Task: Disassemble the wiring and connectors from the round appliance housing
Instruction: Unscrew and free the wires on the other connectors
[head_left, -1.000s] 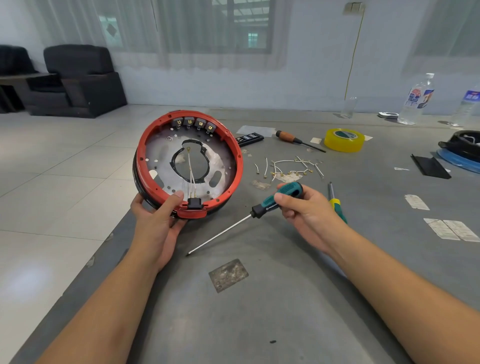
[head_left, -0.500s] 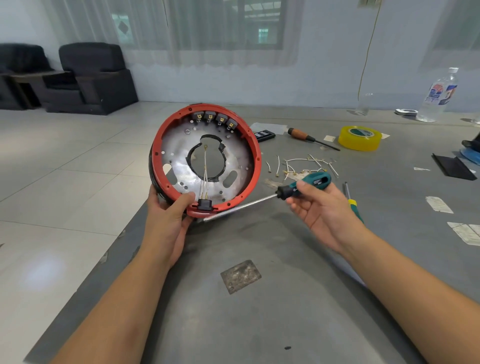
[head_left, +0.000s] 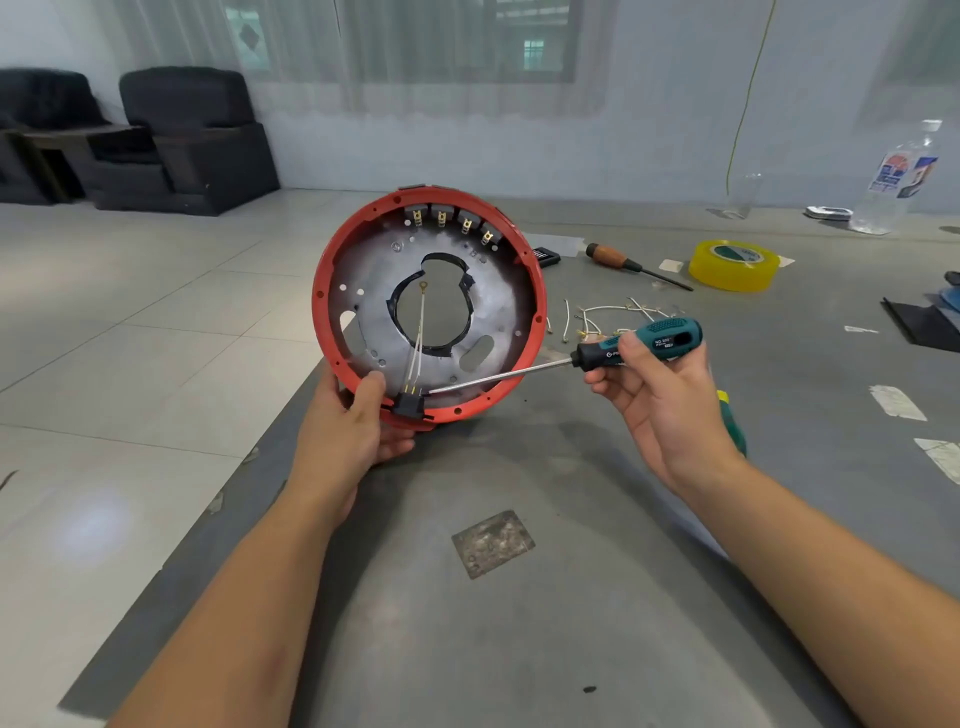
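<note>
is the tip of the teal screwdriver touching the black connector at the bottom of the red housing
Touching. In the head view the screwdriver shaft ends right at the black connector on the red housing rim, no gap visible.

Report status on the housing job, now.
Left hand grips red housing rim. Right hand holds screwdriver, tip at black connector. Nothing in the way.

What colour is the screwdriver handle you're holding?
Teal and black; the screwdriver handle shows best in the head view, held in the right hand.
</note>
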